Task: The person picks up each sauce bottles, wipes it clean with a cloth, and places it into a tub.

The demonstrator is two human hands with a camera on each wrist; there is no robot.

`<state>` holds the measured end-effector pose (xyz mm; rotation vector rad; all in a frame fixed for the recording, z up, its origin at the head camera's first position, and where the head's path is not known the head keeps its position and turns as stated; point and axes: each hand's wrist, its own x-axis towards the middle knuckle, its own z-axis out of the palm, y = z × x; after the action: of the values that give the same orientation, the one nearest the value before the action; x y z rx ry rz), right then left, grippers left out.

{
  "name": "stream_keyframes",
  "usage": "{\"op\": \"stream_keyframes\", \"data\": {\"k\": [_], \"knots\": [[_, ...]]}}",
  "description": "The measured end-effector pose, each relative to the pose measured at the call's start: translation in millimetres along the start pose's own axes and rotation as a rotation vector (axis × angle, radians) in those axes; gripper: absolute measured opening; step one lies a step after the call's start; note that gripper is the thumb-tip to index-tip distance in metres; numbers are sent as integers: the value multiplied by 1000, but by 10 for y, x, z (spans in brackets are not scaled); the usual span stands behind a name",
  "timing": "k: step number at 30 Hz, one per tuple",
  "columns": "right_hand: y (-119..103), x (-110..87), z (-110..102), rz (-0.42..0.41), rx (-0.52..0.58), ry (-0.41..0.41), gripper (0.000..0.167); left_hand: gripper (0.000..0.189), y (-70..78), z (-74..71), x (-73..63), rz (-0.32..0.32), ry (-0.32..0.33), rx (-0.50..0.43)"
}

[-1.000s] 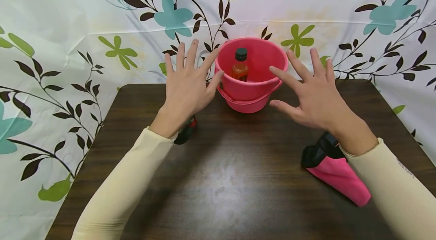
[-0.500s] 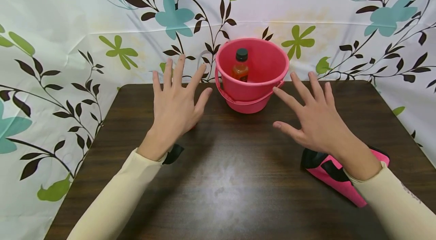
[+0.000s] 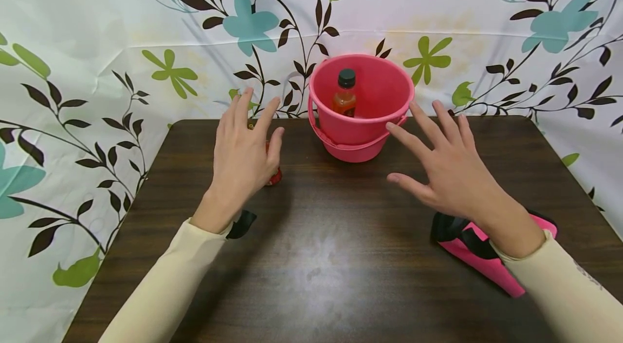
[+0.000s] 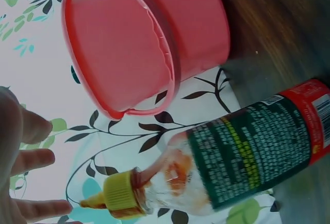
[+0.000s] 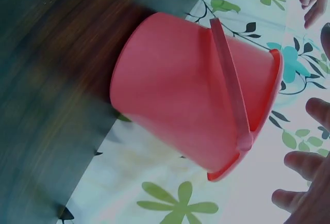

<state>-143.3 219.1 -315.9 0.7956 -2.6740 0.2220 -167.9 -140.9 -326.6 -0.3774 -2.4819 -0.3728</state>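
My left hand (image 3: 242,156) hovers with relaxed, spread fingers in front of an upright squeeze bottle (image 4: 252,154). It has a yellow nozzle cap, a green and red label and reddish sauce smears inside. The head view shows only slivers of this bottle behind the hand. Beside the pink bucket (image 3: 357,137), at its right, is my right hand (image 3: 450,172), fingers spread, holding nothing. I cannot tell whether its fingertips touch the rim. Inside the bucket stands another bottle (image 3: 345,98), with a dark green cap and orange-red contents.
A pink cloth-like item (image 3: 486,270) lies at the right of the dark wooden table (image 3: 331,256), partly under my right forearm. A floral sheet (image 3: 379,7) hangs just behind the table's far edge. The bucket's handle (image 4: 167,43) hangs down along its front side.
My left hand has drawn away from the bucket, leftward and nearer to me, beside the squeeze bottle. My right hand has come down a little, then stayed almost still.
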Motion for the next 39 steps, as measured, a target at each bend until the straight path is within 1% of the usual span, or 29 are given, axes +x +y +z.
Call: {"op": "stream_keyframes", "data": {"k": [2, 4, 8, 12, 18, 22, 29, 35, 39], "knots": [[-31, 22, 15, -17, 3, 19, 96, 49, -15, 15, -25, 7, 32, -23], [-66, 46, 26, -37, 16, 36, 95, 46, -24, 24, -48, 0, 51, -50], [-142, 94, 55, -77, 51, 72, 94, 40, -37, 30, -110, -31, 58, -106], [-223, 129, 92, -119, 86, 92, 92, 37, -52, 39, -167, -48, 68, -147], [-321, 165, 181, -188, 112, 110, 90, 33, -81, 63, -217, -44, 93, -160], [-391, 190, 252, -233, 115, 124, 88, 33, -102, 96, -240, -58, 87, -157], [-515, 196, 330, -255, 126, 87, 88, 30, -138, 181, -270, -111, 30, -151], [-587, 166, 381, -256, 130, 40, 88, 29, -159, 221, -286, -116, 30, -154], [-606, 146, 403, -262, 130, 25, 88, 30, -160, 231, -288, -118, 29, -165]]}}
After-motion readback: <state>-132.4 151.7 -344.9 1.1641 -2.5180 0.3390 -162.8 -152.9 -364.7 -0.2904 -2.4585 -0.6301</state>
